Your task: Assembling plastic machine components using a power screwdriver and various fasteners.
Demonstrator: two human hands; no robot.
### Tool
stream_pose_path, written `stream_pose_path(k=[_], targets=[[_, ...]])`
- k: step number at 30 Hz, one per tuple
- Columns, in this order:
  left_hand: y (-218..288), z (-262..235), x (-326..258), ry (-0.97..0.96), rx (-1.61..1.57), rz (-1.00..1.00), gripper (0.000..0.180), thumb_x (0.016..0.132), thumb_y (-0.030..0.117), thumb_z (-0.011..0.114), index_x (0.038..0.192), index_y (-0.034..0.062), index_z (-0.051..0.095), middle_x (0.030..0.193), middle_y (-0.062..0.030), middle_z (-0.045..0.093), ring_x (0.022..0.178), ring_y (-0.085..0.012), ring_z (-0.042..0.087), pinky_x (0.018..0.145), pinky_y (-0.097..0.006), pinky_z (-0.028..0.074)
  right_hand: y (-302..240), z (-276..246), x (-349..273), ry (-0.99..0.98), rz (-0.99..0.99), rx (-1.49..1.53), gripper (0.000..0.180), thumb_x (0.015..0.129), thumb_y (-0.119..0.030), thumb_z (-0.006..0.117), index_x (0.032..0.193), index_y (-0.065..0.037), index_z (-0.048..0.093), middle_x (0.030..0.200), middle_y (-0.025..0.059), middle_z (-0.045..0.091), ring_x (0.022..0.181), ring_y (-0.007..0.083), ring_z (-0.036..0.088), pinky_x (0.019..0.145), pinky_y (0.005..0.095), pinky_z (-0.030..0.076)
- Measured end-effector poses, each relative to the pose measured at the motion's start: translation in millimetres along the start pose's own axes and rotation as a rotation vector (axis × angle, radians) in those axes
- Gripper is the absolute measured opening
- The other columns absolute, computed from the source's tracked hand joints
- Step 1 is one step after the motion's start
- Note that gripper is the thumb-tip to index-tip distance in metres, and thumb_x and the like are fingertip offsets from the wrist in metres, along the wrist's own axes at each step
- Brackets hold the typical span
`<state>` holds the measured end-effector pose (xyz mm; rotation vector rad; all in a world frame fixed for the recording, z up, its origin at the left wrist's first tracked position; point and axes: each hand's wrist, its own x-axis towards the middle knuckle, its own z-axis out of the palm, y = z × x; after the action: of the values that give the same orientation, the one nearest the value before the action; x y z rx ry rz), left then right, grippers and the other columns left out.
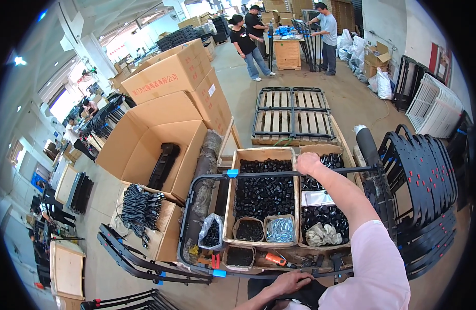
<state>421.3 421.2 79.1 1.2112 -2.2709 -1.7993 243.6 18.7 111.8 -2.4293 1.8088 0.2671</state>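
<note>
A black tubular metal frame with blue pieces on its bars lies across the parts bins in front of me. My right hand is stretched out to the frame's far bar, its fingers closed around it; the fingertips are hidden. Close to my body, by the near bar, my left hand is loosely curled, and its palm is hidden. Beneath the frame, a wooden bin holds small black plastic parts. Small containers in it hold black pieces and silver screws.
An orange-and-black power tool lies near the front edge. White gloves rest on black parts at right. Coiled black cables and an open carton are at left. Stacked black frames stand at right. Several people work farther off.
</note>
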Motion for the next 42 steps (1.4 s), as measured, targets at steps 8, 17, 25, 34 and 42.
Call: stream_pose_path(k=[8,17,25,34,42], targets=[[-12.4,-0.5,-2.8,0.14,-0.135,0.063,0.052,0.095,0.022,0.07,0.142,0.0123,0.049,0.117,-0.0176,0.06,0.109,-0.0347,0.062,0.097,-0.041,0.051,10.2,10.3,8.3,0.079,-0.013,0.038,0.038,0.089,-0.035,0.065,0.103,-0.003,0.078,0.108,0.0194,0.076,0.104,0.0347,0.074,0.092,0.0462,0.057],[-38.4,-12.6,-4.5,0.171,0.088,0.367,0.042,0.1,0.024,0.064,0.141,0.0151,0.058,0.13,-0.0161,0.06,0.12,-0.0345,0.06,0.106,-0.044,0.047,-6.7,-9.7,-9.4,-0.153,-0.052,-0.283,0.028,0.084,-0.025,0.071,0.104,-0.009,0.08,0.112,0.0118,0.077,0.104,0.0282,0.075,0.085,0.0411,0.06],[-34.8,-20.4,-5.0,-0.009,-0.043,0.268,0.059,0.102,0.045,0.06,0.153,0.0198,0.048,0.143,-0.0169,0.06,0.131,-0.0337,0.058,0.111,-0.042,0.045,-12.0,-12.5,-8.1,-0.23,0.014,-0.326,0.026,0.085,-0.019,0.069,0.106,-0.009,0.08,0.117,0.0128,0.076,0.104,0.0289,0.075,0.088,0.0403,0.06],[-41.7,-21.5,-4.0,0.083,-0.036,0.134,0.063,0.093,0.054,0.07,0.136,0.0111,0.051,0.122,-0.0173,0.069,0.11,-0.0397,0.068,0.093,-0.046,0.055,-6.1,-19.6,7.9,-0.102,-0.095,-0.198,0.02,0.081,-0.017,0.068,0.096,-0.009,0.08,0.105,0.014,0.078,0.103,0.0303,0.075,0.087,0.0436,0.06],[-38.7,-19.4,-7.5,0.17,-0.046,0.315,0.05,0.097,0.053,0.065,0.126,0.0129,0.062,0.121,-0.0149,0.067,0.109,-0.0389,0.067,0.091,-0.047,0.055,2.9,-6.3,12.4,-0.121,-0.158,-0.196,0.026,0.084,-0.022,0.066,0.098,-0.003,0.078,0.107,0.0201,0.076,0.102,0.0335,0.074,0.085,0.0436,0.06]])
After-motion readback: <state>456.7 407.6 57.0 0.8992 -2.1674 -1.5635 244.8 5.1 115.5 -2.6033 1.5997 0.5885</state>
